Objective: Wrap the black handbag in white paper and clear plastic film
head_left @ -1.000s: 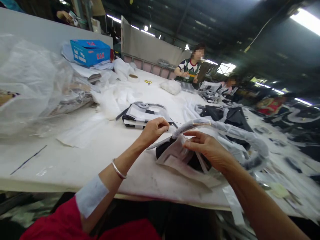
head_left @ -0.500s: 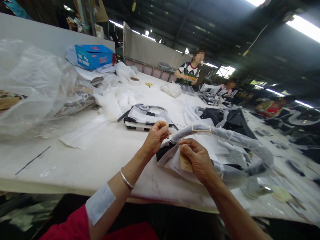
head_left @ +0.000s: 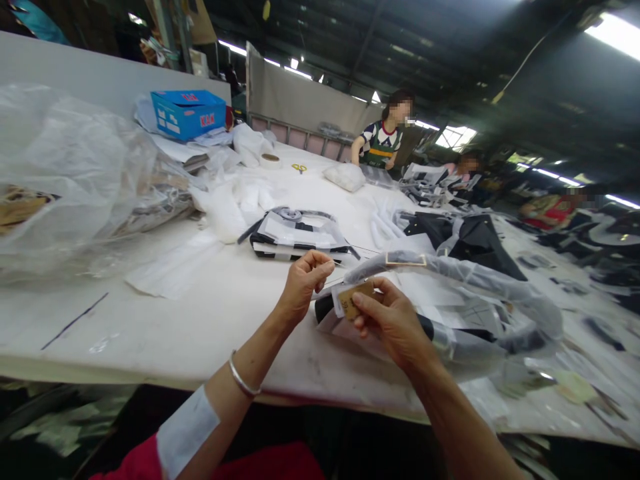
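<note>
Hang tag [head_left: 351, 304], tan card with a whitish slip [head_left: 338, 303] showing at its left side, is pinched between thumb and curled fingers of the right hand [head_left: 386, 317], raised above the near edge of the worktable [head_left: 200, 343]. Its long axis, partly hidden by the thumb, appears to run crosswise and a little aslant, so that its free end points from the palm toward the left hand [head_left: 303, 285]. That hand is just beside it, to the left and slightly farther from the near edge, thumb and forefinger pressed together on what looks like a thin strand [head_left: 338, 262]; whether this joins the tag cannot be told. The right hand is the nearer one, and the key relation is this short gap between the tag's left end and the left fingertips.

Directly beneath and behind the tag lies a film-wrapped handbag [head_left: 477, 348], black at its left end, its wrapped handle [head_left: 470, 269] arching away toward the table's right side. Beyond the left hand, farther from the near edge, a black-and-white folded bag [head_left: 300, 230] lies flat. Yellow-handled scissors [head_left: 299, 168] rest toward the far edge.
</note>
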